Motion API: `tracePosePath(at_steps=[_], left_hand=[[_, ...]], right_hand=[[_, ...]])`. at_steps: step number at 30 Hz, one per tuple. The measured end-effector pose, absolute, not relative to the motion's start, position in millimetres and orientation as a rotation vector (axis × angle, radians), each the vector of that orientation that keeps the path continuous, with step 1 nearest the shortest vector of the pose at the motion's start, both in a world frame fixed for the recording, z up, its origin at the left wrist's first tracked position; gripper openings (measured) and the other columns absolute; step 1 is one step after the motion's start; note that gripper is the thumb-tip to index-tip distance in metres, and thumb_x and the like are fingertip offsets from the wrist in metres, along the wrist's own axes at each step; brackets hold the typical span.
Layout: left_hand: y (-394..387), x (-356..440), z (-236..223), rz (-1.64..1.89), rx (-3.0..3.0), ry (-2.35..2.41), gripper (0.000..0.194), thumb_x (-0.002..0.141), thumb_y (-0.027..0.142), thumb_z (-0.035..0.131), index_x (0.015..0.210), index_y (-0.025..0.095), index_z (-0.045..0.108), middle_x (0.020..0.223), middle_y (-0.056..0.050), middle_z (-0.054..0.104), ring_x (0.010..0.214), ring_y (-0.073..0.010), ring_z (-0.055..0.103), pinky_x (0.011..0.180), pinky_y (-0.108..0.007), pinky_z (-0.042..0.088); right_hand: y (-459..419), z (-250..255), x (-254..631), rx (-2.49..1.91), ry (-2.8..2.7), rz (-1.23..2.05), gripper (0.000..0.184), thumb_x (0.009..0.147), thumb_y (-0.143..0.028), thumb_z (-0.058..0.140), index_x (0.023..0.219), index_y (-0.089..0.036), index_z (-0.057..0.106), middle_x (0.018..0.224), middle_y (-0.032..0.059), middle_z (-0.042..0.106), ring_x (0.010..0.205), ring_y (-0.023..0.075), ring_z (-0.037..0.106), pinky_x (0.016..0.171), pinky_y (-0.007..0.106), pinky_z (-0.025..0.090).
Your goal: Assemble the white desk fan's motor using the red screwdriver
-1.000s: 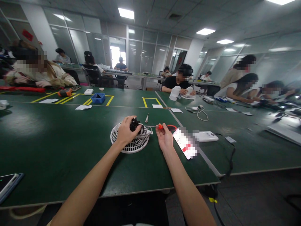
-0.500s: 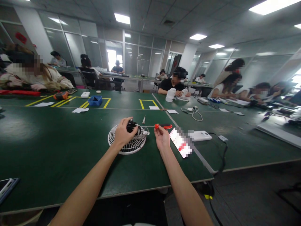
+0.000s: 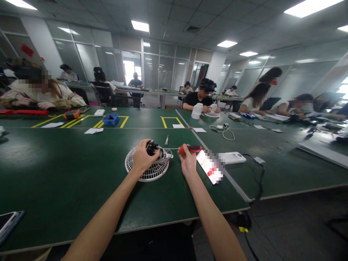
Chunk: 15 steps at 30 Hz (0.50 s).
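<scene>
My left hand (image 3: 143, 158) is wrapped round a black fan motor assembly (image 3: 152, 148) that rests over a round white fan grille (image 3: 150, 174). White wires (image 3: 165, 155) bunch at the right of the motor. In my right hand (image 3: 187, 161) is a screwdriver (image 3: 193, 148) with a red and black handle, gripped by thumb and fingers. Its shaft lies level and points left at the motor; whether the tip touches a screw is too small to tell. A small pale pointed piece (image 3: 166, 140) lies on the green table just behind the grille.
A lit phone (image 3: 210, 167) lies right of my right hand, beside a white power bank (image 3: 232, 157) with a black cable. Further back are a blue bin (image 3: 110, 119), paper slips and a coiled white cable (image 3: 228, 133). Across the table a person (image 3: 199, 96) handles white fan parts.
The screwdriver handle has shifted slightly right and my right-hand fingers have changed their hold on it. My left hand stays on the motor. The whole view has moved a little.
</scene>
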<state>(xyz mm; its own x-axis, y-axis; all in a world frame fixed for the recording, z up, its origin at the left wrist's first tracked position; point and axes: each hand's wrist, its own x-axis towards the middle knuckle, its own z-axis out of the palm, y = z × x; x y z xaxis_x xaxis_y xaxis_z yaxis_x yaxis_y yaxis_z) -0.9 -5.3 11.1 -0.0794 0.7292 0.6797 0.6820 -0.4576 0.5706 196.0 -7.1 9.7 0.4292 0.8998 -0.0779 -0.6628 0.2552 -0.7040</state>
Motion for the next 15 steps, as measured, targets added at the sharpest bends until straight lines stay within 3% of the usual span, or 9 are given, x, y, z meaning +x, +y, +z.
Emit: tracePosePath(at_steps=[6, 15], left_hand=[[-5.6, -1.8, 10.6, 1.589, 2.079, 1.643, 0.055, 0.079, 0.040, 0.072, 0.127, 0.018, 0.059, 0.126, -0.013, 0.066, 0.114, -0.0313, 0.066, 0.101, -0.047, 0.055], [-5.3, -2.5, 9.3, 1.597, 2.088, 1.649, 0.057, 0.079, 0.045, 0.073, 0.128, 0.018, 0.059, 0.127, -0.013, 0.066, 0.114, -0.0316, 0.066, 0.101, -0.047, 0.055]], right_hand=[[-6.5, 10.0, 199.0, -0.763, -0.428, 1.135, 0.055, 0.059, -0.020, 0.094, 0.098, -0.026, 0.055, 0.073, -0.0055, 0.075, 0.060, 0.0132, 0.071, 0.056, 0.020, 0.057], [-5.9, 10.6, 203.0, -0.592, -0.384, 1.264, 0.034, 0.070, 0.002, 0.070, 0.089, -0.024, 0.060, 0.089, -0.0018, 0.079, 0.090, 0.0165, 0.078, 0.087, 0.030, 0.062]])
